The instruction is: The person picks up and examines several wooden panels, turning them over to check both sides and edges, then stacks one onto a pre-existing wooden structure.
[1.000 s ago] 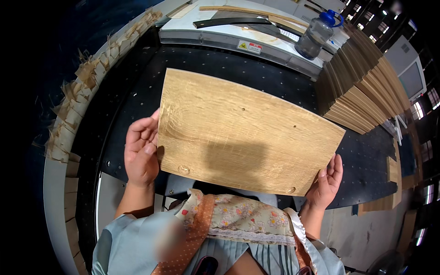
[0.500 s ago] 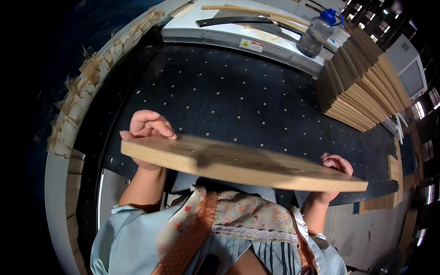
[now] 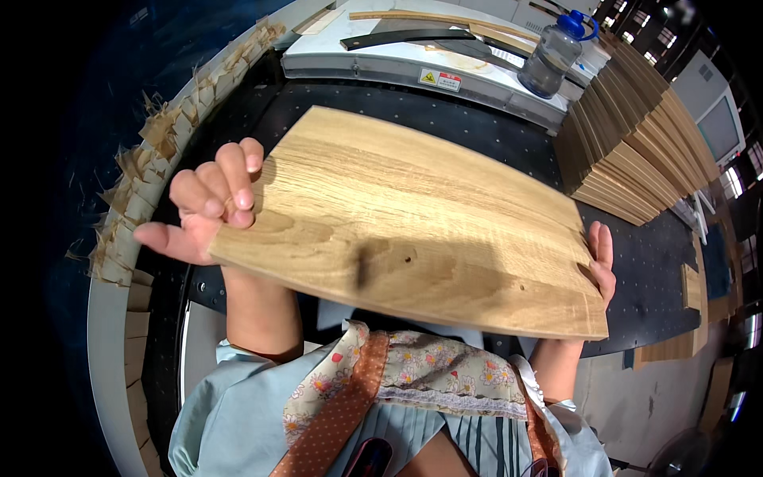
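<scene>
A light wood-grain board [image 3: 429,199] is held up between my two hands, its broad face showing and a few small dark holes near its close edge. My left hand [image 3: 214,195] grips the board's left end, fingers curled against the edge and thumb sticking out to the left. At the opposite end, my right hand [image 3: 602,262] holds the right edge, with part of the palm hidden behind the board. Beneath lies a black work table [image 3: 334,95] dotted with small pale studs.
A tall stack of wooden panels [image 3: 636,135] stands at the back right. Beside it, a clear bottle with a blue lid [image 3: 552,56] sits on a white ledge [image 3: 318,60], along with a dark flat bar [image 3: 405,36]. Torn brown paper edging [image 3: 163,131] lines a pale rail at left.
The board has tilted from nearly edge-on so its broad face now shows. My left hand has risen and shifted slightly left; my right hand has come up a little.
</scene>
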Demonstrator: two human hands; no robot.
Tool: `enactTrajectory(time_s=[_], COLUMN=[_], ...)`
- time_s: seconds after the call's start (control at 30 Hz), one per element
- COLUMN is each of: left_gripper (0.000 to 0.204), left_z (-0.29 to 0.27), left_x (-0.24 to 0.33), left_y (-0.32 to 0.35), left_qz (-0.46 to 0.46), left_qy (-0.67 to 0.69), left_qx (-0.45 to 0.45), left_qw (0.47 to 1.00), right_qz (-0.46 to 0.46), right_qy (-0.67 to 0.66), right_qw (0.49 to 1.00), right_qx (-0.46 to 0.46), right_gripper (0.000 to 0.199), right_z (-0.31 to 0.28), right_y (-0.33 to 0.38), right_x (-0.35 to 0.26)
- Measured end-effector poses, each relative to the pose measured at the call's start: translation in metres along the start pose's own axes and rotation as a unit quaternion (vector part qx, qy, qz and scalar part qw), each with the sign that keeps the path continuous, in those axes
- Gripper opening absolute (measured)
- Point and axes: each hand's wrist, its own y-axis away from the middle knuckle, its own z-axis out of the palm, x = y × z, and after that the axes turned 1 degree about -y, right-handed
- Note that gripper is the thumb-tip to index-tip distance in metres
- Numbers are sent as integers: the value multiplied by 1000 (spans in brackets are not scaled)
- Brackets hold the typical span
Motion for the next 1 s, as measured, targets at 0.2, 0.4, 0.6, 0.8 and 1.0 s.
enactTrajectory(time_s=[0.2,0.4,0.6,0.8,1.0], left_gripper=[58,52,47,48,51], left_z=[6,27,44,40,27], left_x=[21,26,39,38,34], left_y=[-28,-47,-50,-46,-45], left_qz=[53,148,143,131,110], left_qy=[-18,-52,-78,-72,-67], left_qx=[-139,-326,-355,-373,-382], left_qw=[989,932,920,916,915], right_qz=[-106,170,-11,18,-42], right_qy=[154,-85,32,-131,75], right_qw=[982,973,985,983,987], right_qx=[41,134,169,129,133], right_gripper=[23,45,37,32,32], right_z=[14,2,-2,-7,-10], right_y=[-16,-42,-23,-24,-22], right_x=[-4,-14,-11,-24,-19])
